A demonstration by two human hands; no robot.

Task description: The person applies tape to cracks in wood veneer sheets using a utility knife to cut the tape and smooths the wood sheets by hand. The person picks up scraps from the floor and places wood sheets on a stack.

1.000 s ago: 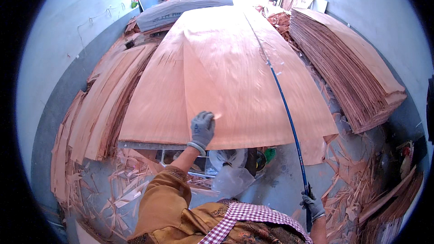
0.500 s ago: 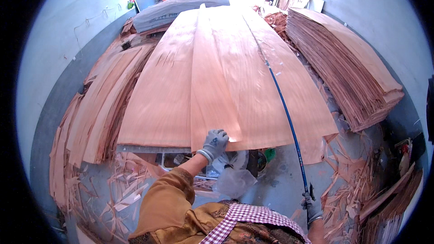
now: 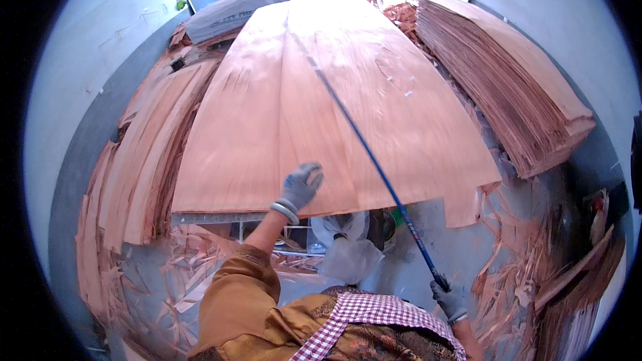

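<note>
Head view: right hand [image 3: 451,299] is holding a long stick [image 3: 362,142], leaning farther left now over streaky wood sheets [image 3: 234,147]. Left hand [image 3: 301,186] is curling loosely.

We hold our left forearm [image 3: 264,234] stretched forward, bare between brown sleeve [image 3: 237,291] and wrist [image 3: 283,212], with our grey-gloved left hand [image 3: 299,186] at its end, back turned up and fingers [image 3: 311,170] loosely bent. Lower and well apart, nearer our body, our grey-gloved right hand [image 3: 451,301] is closed in a grip, our bare right forearm [image 3: 467,338] angled up behind it.
</note>
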